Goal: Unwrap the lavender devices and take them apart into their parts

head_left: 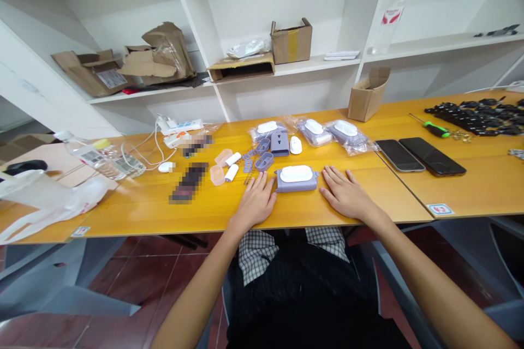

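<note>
My left hand (258, 202) lies flat on the wooden table, fingers stretched out, just left of a lilac box with a white oval top (296, 175). On the box's other side my right hand (344, 192) rests flat too, fingers spread. Neither hand holds anything. Beyond my left fingertips are small lilac cups (264, 161), springs (248, 175), white cylinders (231, 173) and translucent peach cups (218, 175). Behind the box stand a lilac housing with slots (280, 144) and a white oval piece (295, 145).
Bagged lilac-and-white units (346, 132) line the back. Two phones (432, 157) and a green-handled screwdriver (436, 130) lie right, near a pile of black parts (477, 117). Left are a power strip (178, 139), bottle (88, 154) and plastic bag (53, 204). Shelves hold cardboard boxes (291, 43).
</note>
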Action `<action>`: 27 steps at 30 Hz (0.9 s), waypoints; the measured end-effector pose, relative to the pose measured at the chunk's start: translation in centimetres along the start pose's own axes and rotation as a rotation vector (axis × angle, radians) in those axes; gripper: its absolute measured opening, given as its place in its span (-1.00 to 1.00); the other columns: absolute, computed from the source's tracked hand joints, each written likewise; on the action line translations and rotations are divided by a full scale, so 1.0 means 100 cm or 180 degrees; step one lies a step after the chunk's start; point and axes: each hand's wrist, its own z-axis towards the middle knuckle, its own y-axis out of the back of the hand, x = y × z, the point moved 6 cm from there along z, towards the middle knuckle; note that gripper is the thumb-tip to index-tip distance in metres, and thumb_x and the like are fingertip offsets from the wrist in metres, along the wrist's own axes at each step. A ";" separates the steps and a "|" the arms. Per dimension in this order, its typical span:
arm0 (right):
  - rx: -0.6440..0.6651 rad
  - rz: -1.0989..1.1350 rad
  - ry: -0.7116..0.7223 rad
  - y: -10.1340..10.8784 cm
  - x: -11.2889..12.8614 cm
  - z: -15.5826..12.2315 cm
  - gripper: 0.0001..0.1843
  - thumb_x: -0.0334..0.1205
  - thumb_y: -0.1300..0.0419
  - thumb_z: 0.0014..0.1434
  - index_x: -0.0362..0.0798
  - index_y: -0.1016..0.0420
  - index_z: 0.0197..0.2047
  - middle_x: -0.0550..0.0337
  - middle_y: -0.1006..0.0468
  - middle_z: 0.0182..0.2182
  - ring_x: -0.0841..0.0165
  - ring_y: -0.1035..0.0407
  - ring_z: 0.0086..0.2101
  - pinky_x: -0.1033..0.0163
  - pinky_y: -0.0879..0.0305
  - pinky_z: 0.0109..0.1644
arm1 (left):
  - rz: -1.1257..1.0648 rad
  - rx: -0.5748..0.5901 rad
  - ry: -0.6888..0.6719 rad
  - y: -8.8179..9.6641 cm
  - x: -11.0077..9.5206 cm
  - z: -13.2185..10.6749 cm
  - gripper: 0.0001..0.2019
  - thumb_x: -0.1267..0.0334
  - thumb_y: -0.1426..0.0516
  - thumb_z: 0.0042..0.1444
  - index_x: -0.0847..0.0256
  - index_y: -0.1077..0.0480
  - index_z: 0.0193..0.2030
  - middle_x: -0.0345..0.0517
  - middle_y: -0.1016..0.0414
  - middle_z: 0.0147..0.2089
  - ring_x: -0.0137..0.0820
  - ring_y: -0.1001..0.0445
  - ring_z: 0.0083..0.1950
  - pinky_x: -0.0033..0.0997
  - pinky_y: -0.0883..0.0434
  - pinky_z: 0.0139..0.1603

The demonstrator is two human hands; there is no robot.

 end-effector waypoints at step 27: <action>-0.0013 -0.0058 -0.0278 0.004 0.005 -0.005 -0.19 0.15 0.28 0.52 -0.13 -0.07 0.62 -0.11 -0.09 0.57 -0.02 0.03 0.54 -0.39 0.14 0.57 | 0.0023 0.0024 0.0028 -0.004 0.004 0.003 -0.43 0.08 0.07 0.51 0.29 -0.19 0.54 0.33 -0.06 0.64 0.15 0.00 0.67 0.30 -0.11 0.59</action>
